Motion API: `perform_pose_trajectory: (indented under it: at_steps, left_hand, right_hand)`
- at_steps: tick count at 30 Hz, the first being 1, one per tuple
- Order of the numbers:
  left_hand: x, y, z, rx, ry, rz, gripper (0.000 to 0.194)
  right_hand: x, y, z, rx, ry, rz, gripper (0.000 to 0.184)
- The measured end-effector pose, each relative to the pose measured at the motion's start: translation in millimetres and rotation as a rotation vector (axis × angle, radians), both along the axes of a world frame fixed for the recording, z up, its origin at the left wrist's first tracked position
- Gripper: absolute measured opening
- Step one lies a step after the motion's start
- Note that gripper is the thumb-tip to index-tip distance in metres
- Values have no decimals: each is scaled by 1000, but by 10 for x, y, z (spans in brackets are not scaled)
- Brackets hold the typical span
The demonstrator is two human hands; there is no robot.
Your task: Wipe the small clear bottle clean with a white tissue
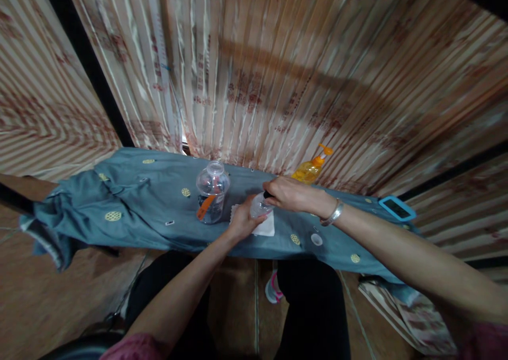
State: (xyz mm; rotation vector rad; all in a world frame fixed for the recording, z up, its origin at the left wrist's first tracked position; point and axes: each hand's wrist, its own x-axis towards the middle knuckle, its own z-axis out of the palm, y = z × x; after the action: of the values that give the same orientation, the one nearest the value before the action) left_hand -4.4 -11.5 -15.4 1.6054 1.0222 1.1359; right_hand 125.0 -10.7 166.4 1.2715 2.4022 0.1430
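Observation:
My left hand (243,219) is wrapped around a small clear bottle (260,205), keeping it tilted just above the cloth. At the bottle's top, the closed fingers of my right hand (288,193) grip a black part (268,194) that looks like its cap; the fingers hide most of it. Beneath my left hand lies a white paper or cloth (265,227). Left of my hands stands a wide, clear plastic bottle (215,185) with an orange label and an open top. Behind my right hand is a yellow pump bottle (307,172).
A teal pineapple-print cloth (138,196) covers the narrow bench. A small clear round lid (316,239) lies near its front edge, and a blue-framed device (397,208) rests at the right end. A striped curtain (254,84) hangs directly behind, with dark poles on either side.

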Motion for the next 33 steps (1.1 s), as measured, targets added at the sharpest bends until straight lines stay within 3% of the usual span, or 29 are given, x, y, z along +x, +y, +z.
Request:
perform_pose_trajectory:
  at_steps: [33]
  left_hand:
    - [-7, -19, 48, -28, -40, -15, 57]
  right_hand:
    - [13, -63, -16, 30, 27, -38, 33]
